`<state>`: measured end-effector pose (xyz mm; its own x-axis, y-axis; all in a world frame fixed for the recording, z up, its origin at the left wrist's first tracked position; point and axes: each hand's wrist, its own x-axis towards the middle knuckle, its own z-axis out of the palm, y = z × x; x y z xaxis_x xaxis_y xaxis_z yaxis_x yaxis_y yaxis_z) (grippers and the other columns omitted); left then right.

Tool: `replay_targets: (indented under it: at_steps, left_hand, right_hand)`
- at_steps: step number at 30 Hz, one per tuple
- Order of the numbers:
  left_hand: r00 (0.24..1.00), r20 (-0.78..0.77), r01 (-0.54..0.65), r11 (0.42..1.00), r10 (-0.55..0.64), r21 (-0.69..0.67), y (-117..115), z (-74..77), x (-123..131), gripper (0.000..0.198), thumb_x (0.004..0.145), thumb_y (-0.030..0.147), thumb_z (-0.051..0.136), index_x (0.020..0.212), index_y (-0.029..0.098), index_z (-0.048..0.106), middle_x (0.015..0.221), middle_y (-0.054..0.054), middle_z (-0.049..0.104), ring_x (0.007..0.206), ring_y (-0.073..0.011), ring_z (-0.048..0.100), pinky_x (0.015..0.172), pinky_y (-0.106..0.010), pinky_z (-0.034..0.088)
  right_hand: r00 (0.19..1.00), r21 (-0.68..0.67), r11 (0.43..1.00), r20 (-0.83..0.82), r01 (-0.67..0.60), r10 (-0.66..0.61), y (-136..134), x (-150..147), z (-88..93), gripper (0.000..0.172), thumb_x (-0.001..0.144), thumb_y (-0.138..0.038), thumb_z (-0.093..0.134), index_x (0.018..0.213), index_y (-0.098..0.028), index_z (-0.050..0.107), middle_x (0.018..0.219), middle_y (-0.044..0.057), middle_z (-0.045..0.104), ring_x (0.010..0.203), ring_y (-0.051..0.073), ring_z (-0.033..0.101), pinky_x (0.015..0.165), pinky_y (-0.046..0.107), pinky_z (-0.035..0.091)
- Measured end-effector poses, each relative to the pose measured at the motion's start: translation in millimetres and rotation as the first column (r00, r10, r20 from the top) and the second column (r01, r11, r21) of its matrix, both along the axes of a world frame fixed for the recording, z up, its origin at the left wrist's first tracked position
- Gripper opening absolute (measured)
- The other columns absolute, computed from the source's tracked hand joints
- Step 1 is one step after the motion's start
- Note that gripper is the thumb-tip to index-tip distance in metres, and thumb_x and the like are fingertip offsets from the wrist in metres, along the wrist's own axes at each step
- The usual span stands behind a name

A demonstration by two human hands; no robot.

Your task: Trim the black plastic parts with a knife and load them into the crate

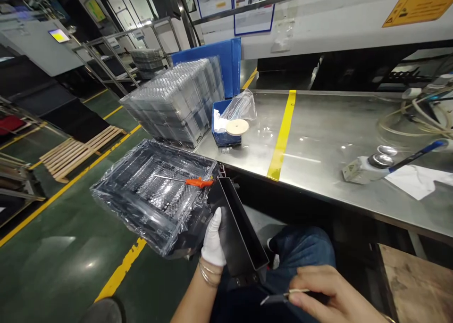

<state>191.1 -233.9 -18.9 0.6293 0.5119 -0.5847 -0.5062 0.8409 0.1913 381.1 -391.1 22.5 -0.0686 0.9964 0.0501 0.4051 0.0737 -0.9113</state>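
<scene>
Green epoxy floor [67, 247] with yellow lane lines, running left of the bench; a wooden pallet [83, 153] lies well apart on it. Stainless-steel workbench [318, 139], crossed by one yellow tape stripe [282, 135], its front edge running just beyond the hands; open bench top lies between the stripe and the far right items. Stack of clear plastic trays [173, 101] at the bench's left end, beside a blue bin [222, 134] holding a clear bag and a beige disc [237, 127]. Plastic-wrapped black tray [148, 195], off the bench's left front corner above the floor, bearing an orange-handled tool [198, 182] across its top. Black open-topped trough [240, 228], angled just past the bench edge above the person's denim-clad knee [300, 252], its near end nearest the body. Left hand [212, 240], white-gloved, fingers pressed together and upright against the trough's side, the tray's wrapping just beside them; thin bracelets [208, 273] at the wrist. Right hand [318, 294], bare, fingers curled, pinching a thin strip [283, 295], too blurred to identify, low beside the trough.
</scene>
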Motion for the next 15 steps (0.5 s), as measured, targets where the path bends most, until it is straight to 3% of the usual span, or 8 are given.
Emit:
replay_targets:
  at_steps: [2,4,6,8,12,15]
  left_hand:
    - [1.000,-0.023,0.006,0.995,-0.003,0.100,-3,-4.5,0,0.041,0.070,0.045,0.084,0.097,0.015,0.079,0.101,-0.006,0.078,0.094,-0.0217,0.072,0.111,-0.032,0.043]
    - [0.999,-0.045,0.009,0.976,0.001,0.216,-9,-10.9,1,0.041,0.071,0.048,0.083,0.096,0.016,0.079,0.099,-0.006,0.078,0.097,-0.0232,0.072,0.113,-0.036,0.041]
    - [0.999,-0.051,0.021,0.954,-0.006,0.298,-17,-18.1,4,0.041,0.073,0.050,0.081,0.099,0.018,0.078,0.104,-0.007,0.077,0.105,-0.0253,0.069,0.114,-0.038,0.039]
    - [0.997,-0.010,0.072,0.944,-0.073,0.321,-26,-24.3,8,0.045,0.075,0.052,0.079,0.105,0.018,0.077,0.114,-0.009,0.075,0.116,-0.0270,0.065,0.114,-0.038,0.038]
    - [0.948,0.103,0.265,0.924,-0.302,0.275,-39,-27.6,19,0.066,0.073,0.070,0.071,0.110,0.015,0.076,0.102,-0.012,0.076,0.096,-0.0281,0.071,0.096,-0.041,0.051]
    - [0.971,0.032,0.213,0.922,-0.236,0.324,-40,-17.5,26,0.067,0.073,0.070,0.071,0.107,0.013,0.076,0.093,-0.013,0.076,0.082,-0.0243,0.070,0.087,-0.037,0.052]
  right_hand:
    - [0.998,-0.002,0.998,-0.020,0.057,-0.057,3,5,-1.2,0.039,0.096,-0.046,0.057,0.068,-0.022,0.069,0.061,-0.002,0.067,0.055,0.011,0.063,0.056,0.017,0.050]
    - [0.972,0.025,0.973,-0.058,0.228,-0.227,13,10,-5.3,0.038,0.091,-0.050,0.061,0.067,-0.022,0.072,0.064,0.001,0.070,0.055,0.014,0.065,0.054,0.017,0.052]
    - [0.909,0.068,0.909,-0.100,0.411,-0.404,28,11,-10.5,0.035,0.085,-0.051,0.067,0.068,-0.021,0.073,0.067,0.003,0.072,0.056,0.016,0.066,0.052,0.019,0.053]
    - [0.858,0.119,0.852,-0.137,0.510,-0.495,46,7,-14.3,0.032,0.084,-0.051,0.069,0.074,-0.020,0.074,0.068,0.003,0.071,0.057,0.017,0.067,0.052,0.020,0.054]
    - [0.866,0.250,0.829,-0.174,0.500,-0.469,74,-9,-14.5,0.031,0.088,-0.048,0.065,0.074,-0.020,0.067,0.064,0.001,0.064,0.054,0.014,0.060,0.050,0.021,0.051]
    - [0.884,0.351,0.811,-0.184,0.467,-0.430,82,-17,-11.3,0.033,0.093,-0.040,0.062,0.067,-0.021,0.056,0.060,-0.001,0.054,0.052,0.012,0.052,0.048,0.021,0.046]
